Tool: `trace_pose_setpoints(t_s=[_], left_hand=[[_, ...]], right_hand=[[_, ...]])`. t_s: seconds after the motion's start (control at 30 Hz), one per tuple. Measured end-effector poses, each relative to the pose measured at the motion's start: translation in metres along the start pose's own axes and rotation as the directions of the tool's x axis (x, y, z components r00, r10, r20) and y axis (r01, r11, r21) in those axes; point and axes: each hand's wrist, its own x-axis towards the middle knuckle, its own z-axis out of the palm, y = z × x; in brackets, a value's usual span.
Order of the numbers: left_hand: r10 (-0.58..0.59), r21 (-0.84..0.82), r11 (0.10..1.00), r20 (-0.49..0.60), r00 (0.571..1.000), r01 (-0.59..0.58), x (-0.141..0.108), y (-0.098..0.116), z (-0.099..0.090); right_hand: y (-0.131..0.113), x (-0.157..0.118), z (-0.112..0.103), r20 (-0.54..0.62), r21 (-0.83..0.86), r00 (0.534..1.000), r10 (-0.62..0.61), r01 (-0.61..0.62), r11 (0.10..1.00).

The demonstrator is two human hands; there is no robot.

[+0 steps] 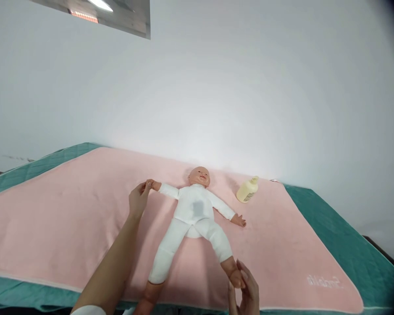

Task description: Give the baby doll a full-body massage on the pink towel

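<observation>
A baby doll (194, 208) with a white cloth body lies on its back on a pink blanket, its head toward the wall. My left hand (139, 198) is closed on the doll's hand at the end of its outstretched arm, on the left. Near the front edge, my right hand (246, 291) holds the doll's foot (234, 275) on the right, thumb on one side and fingers on the other. The doll's other arm rests on the blanket, and its other leg reaches down to the bottom of the view.
A pale yellow pump bottle (247, 190) stands on the pink blanket (282, 245), right of the doll's head. Green quilted cloth (341, 232) shows around the blanket. A white wall (216, 87) rises behind, with a window-like opening at upper left.
</observation>
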Motion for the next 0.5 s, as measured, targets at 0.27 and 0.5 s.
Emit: trace_pose_setpoints(t_s=[0.27,0.5], left_hand=[[-0.384,-0.347,0.847,0.120,0.915,0.402,0.014,-0.012,0.000],[-0.389,-0.251,0.870,0.178,0.904,0.424,0.014,-0.012,-0.004]], right_hand=[[0.019,-0.041,0.017,-0.118,-0.173,0.963,-0.243,0.221,0.960],[0.008,-0.030,0.021,0.071,-0.225,0.952,-0.298,0.306,0.925]])
